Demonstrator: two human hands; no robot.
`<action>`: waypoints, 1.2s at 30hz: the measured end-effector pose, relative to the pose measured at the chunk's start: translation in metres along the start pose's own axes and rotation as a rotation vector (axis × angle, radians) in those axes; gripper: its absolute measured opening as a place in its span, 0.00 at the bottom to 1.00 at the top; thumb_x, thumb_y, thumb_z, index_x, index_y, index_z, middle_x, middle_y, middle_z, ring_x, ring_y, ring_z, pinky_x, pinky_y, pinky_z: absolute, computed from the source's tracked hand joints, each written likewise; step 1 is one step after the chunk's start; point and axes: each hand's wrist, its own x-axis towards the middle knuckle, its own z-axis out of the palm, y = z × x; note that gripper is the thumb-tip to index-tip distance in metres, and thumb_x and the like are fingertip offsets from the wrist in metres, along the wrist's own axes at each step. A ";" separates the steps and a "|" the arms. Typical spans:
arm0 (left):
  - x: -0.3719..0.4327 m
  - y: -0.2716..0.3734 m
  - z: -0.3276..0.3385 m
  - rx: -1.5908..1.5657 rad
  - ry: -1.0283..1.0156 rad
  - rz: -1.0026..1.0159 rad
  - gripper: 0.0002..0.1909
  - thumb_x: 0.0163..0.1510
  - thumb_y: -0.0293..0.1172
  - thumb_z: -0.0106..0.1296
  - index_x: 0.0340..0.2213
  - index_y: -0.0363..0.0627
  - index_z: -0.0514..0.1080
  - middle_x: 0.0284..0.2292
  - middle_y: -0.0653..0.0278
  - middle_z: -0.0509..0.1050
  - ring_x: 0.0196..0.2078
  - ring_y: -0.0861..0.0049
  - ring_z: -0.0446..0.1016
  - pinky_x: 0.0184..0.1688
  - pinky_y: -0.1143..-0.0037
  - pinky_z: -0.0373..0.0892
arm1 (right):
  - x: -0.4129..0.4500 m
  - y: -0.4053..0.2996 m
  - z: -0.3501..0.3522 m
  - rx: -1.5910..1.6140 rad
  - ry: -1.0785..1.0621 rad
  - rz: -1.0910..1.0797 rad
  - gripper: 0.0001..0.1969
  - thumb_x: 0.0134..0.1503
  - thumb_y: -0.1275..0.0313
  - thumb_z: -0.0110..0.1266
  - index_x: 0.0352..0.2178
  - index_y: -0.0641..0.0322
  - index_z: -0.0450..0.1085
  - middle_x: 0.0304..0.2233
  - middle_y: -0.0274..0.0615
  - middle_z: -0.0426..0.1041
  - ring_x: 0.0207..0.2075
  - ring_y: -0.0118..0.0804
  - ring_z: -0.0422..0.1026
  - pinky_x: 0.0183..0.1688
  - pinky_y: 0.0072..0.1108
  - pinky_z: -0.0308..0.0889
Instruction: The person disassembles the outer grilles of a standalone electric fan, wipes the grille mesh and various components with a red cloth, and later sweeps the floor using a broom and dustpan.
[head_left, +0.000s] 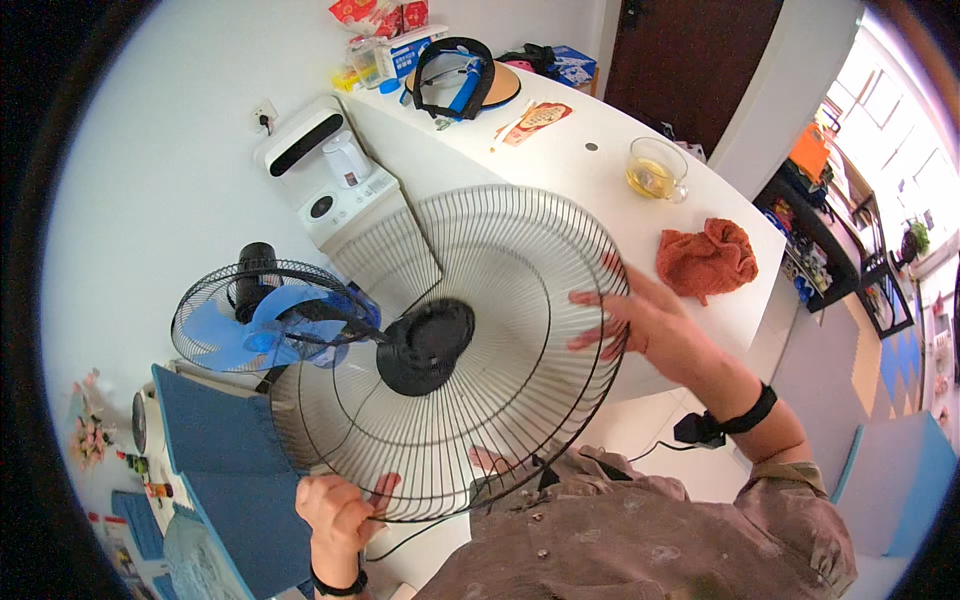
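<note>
A round black wire fan grille with a black hub disc is held up in front of my body, tilted. My left hand grips its lower left rim, thumb on the inner side. At the right rim is my right hand, its spread fingers over the wires and touching the edge. Beyond the grille on the left stands an electric fan with blue blades, its front uncovered and a wire cage behind the blades. Part of this fan is hidden by the grille.
A white table carries a glass cup of yellowish liquid, a rust-red cloth, a paper hand fan and a black-banded visor. A white water dispenser stands by the wall. Blue chair backs are at lower left.
</note>
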 end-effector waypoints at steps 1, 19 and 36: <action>0.011 0.006 0.006 0.018 0.003 -0.004 0.24 0.29 0.23 0.64 0.23 0.51 0.57 0.18 0.67 0.60 0.18 0.71 0.60 0.21 0.74 0.55 | -0.004 -0.012 -0.009 -0.018 -0.034 -0.084 0.30 0.55 0.66 0.44 0.56 0.58 0.42 0.48 0.46 0.60 0.36 0.41 0.73 0.31 0.20 0.69; 0.280 0.011 0.197 0.204 0.450 0.079 0.19 0.32 0.28 0.61 0.28 0.44 0.65 0.22 0.65 0.67 0.23 0.69 0.66 0.25 0.73 0.61 | -0.046 -0.007 -0.224 -1.422 0.560 -0.669 0.22 0.44 0.68 0.55 0.43 0.57 0.64 0.52 0.46 0.57 0.56 0.52 0.50 0.54 0.36 0.51; 0.316 0.018 0.279 0.351 0.496 0.134 0.16 0.31 0.24 0.56 0.28 0.49 0.67 0.23 0.72 0.68 0.27 0.75 0.65 0.25 0.76 0.61 | -0.030 0.034 -0.231 -1.388 0.536 -0.657 0.24 0.38 0.66 0.60 0.41 0.55 0.67 0.54 0.46 0.50 0.56 0.52 0.47 0.56 0.37 0.47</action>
